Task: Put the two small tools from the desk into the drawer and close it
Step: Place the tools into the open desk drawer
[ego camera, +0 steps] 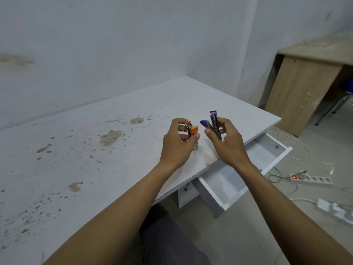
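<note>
My left hand [176, 144] grips a small orange-handled metal tool [192, 130], held just above the white desk [95, 159]. Beside it, my right hand [223, 142] holds a purple stapler-like tool [213, 123], upright and partly spread apart. Both hands hover over the desk's right front corner. The white drawer [248, 169] under that corner is pulled out to the right, below my right forearm; its visible inside looks bare.
The desk top is stained and stands against grey walls. A wooden desk [305, 83] is at the far right. Two power strips [313, 179] [336, 209] and white cables lie on the floor to the right.
</note>
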